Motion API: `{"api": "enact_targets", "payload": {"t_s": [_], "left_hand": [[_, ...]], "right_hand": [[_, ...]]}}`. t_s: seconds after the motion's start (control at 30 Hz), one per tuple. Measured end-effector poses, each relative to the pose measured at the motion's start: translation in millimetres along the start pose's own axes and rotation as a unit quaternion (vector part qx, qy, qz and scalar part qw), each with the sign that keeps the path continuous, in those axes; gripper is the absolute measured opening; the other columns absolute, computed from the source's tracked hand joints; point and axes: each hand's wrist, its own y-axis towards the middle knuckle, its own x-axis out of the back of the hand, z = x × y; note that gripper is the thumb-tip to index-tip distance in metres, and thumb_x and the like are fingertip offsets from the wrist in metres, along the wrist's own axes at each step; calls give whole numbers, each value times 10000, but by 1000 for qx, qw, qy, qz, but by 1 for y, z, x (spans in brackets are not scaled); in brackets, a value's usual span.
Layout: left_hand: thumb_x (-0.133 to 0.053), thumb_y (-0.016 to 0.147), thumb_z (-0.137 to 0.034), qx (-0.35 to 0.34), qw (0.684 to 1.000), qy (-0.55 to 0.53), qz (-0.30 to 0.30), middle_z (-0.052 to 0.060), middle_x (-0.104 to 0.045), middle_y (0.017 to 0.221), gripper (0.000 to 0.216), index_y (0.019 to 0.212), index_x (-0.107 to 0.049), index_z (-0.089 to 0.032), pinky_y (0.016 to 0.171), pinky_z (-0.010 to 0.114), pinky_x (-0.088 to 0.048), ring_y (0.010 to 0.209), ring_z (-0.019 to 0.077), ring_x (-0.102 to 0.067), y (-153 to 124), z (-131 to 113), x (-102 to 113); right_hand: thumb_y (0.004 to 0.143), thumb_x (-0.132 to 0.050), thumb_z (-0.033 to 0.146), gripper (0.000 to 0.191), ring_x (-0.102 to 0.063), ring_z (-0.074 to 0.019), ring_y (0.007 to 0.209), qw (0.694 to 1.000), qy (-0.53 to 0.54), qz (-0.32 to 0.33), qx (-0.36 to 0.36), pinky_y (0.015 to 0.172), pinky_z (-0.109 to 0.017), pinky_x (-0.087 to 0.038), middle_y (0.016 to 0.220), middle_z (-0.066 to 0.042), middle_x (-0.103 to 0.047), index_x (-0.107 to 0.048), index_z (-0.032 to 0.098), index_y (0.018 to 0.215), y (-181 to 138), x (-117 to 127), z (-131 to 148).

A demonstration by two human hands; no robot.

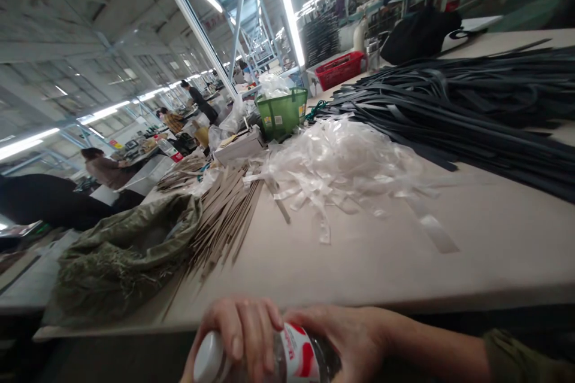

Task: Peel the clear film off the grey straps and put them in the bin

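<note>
The left hand (242,332) wraps the bottle (296,354) near its white cap (208,356), the right hand (354,338) clasps the other end, its long axis running sideways, cap leftward.

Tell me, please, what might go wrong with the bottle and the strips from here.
The white-capped bottle, held by the left hand and right hand in front of the table's near edge, might miss the tabletop if it slipped. A careless elbow could perhaps scatter the loose brown strips beside the green sack.
</note>
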Motion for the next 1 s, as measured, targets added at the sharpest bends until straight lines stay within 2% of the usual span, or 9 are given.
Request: {"api": "enact_targets", "payload": {"t_s": [0.1,0.17,0.3,0.4,0.53,0.63,0.73,0.83,1.0], "left_hand": [[-262,601,-988,81,984,127,-95,-11,-573,463,764,684,-578,-297,568,405,-528,420,208,-565,43,25,9],[-231,766,-874,188,899,359,-167,69,-710,773,721,839,-618,-270,710,400,-546,708,236,-684,82,48,11],[-726,729,-488,255,802,501,-204,212,-686,1016,365,931,-629,-200,891,458,-471,1007,352,-658,144,103,16],[-742,741,-283,289,744,555,-235,263,-652,1104,281,969,-619,-175,962,475,-419,1151,387,-601,159,130,26],[-660,794,-140,331,721,557,-247,214,-699,1068,218,1008,-625,-159,960,438,-437,1107,318,-638,159,134,43],[-643,783,-97,351,734,523,-252,144,-735,940,235,1013,-644,-147,888,388,-483,970,263,-682,152,117,58],[-644,765,-99,346,774,457,-269,54,-707,718,282,1044,-653,-136,680,298,-514,669,187,-674,135,83,78],[-619,810,-174,308,813,378,-319,-5,-667,645,311,1118,-633,-140,537,223,-481,497,112,-593,112,30,103],[-700,756,-208,193,833,289,-430,8,-703,721,323,1068,-644,-145,561,178,-518,546,82,-624,83,-71,142]], "right_hand": [[544,-832,343,745,-562,-169,844,999,-7,-37,12,740,-220,-491,979,-9,-631,-594,143,1221,-15,7,14],[583,-790,303,700,-577,-188,868,996,-9,-83,30,759,-243,-487,1013,-24,-640,-581,137,1229,-25,10,22],[603,-723,257,677,-595,-226,929,987,-14,-154,33,815,-290,-493,1045,-36,-652,-561,147,1251,-37,10,24],[604,-686,201,678,-599,-245,992,982,-35,-187,8,883,-311,-483,1085,-43,-655,-554,158,1268,-42,8,17],[605,-655,190,696,-602,-255,996,975,-25,-218,13,870,-313,-488,1073,-45,-660,-534,149,1289,-49,10,12],[600,-639,184,675,-605,-257,985,971,-23,-236,21,858,-313,-488,1051,-39,-669,-544,159,1269,-53,13,14],[609,-635,185,645,-615,-268,987,967,-35,-253,15,859,-329,-491,1060,-45,-673,-548,173,1248,-58,17,13],[669,-659,259,588,-628,-292,990,959,-58,-278,19,869,-366,-496,1067,-65,-679,-538,186,1240,-63,25,4],[773,-667,329,516,-645,-308,987,947,-89,-309,17,875,-401,-512,1092,-85,-686,-529,214,1257,-73,43,-16]]}}
